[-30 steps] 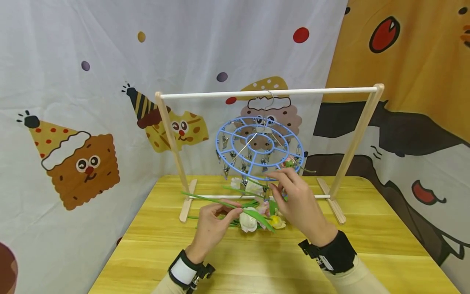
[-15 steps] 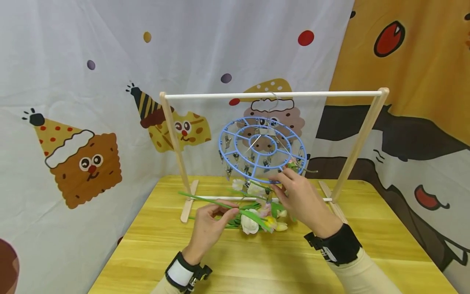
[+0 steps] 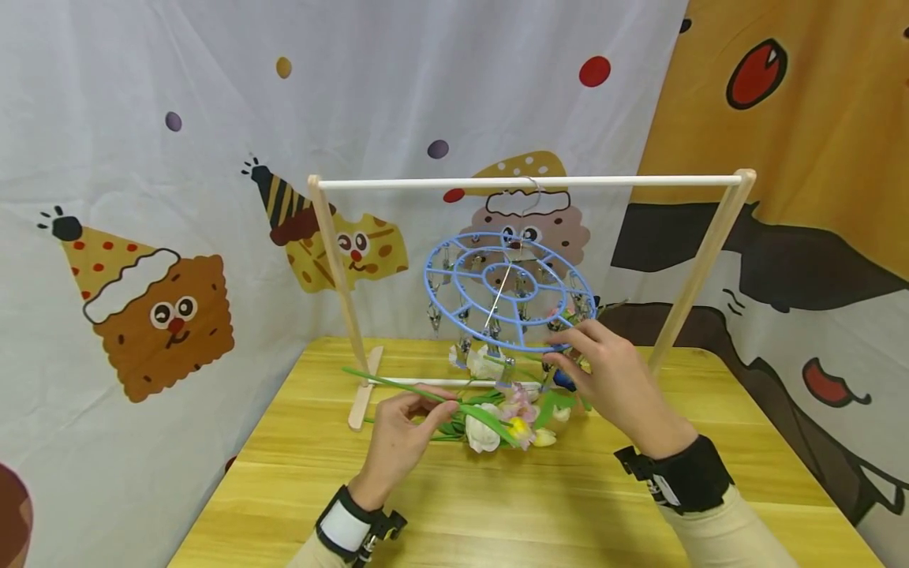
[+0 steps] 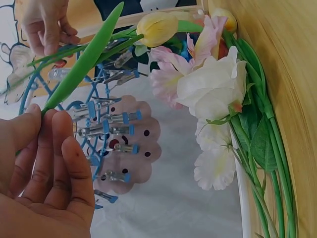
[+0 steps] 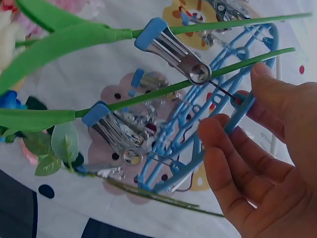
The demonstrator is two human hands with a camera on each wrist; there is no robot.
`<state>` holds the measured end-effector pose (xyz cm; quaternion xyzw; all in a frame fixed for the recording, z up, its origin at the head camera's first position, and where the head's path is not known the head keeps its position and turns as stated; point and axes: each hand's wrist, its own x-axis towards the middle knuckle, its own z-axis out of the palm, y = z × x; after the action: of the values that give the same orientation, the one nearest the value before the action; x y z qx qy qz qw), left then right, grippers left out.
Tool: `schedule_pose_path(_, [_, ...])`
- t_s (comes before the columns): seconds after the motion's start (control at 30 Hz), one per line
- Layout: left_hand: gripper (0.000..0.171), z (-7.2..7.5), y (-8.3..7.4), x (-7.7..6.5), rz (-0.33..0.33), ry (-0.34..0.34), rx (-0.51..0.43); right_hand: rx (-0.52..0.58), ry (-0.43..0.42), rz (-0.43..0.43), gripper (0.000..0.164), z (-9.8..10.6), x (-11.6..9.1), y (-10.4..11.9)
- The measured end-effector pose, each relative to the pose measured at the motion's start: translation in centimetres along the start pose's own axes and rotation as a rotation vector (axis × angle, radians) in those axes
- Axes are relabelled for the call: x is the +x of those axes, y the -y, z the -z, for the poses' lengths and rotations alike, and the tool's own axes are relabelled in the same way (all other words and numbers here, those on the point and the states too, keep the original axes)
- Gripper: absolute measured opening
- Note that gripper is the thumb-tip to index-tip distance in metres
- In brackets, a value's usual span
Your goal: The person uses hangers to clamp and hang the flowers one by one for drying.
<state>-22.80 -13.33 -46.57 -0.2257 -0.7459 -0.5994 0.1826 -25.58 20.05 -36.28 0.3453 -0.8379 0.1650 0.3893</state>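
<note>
My left hand pinches the green stem of a yellow artificial tulip between thumb and forefinger; a long leaf rises past the fingertips. With thumb and fingers, my right hand holds the outer rim of a blue round clip hanger. Metal clips with blue tips hang from it. In the right wrist view, one clip grips a green stem, and another clip hangs below it. Under the hanger lie a white rose and a pink flower.
A wooden rack with a white top bar carries the hanger by its hook. Its left foot stands on the wooden table. Behind hangs a cartoon-printed curtain. More green stems lie along the table.
My right hand has shifted to the right and onto the hanger's rim, and the hanger has turned, its clips and hung flowers moving round. My left hand stays nearly still with the tulip.
</note>
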Motion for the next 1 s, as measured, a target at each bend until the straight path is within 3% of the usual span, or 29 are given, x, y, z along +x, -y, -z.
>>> schedule_pose_path(0.53, [0.018,-0.2,-0.2,0.1,0.023,0.009,0.036,0.001,0.006,-0.038,0.029,1.5,-0.7,-3.0])
schedule_pose_path(1.0, [0.007,-0.4,-0.3,-0.1,0.048,0.014,0.05,0.028,0.013,-0.052,0.038,1.9,-1.2,-4.0])
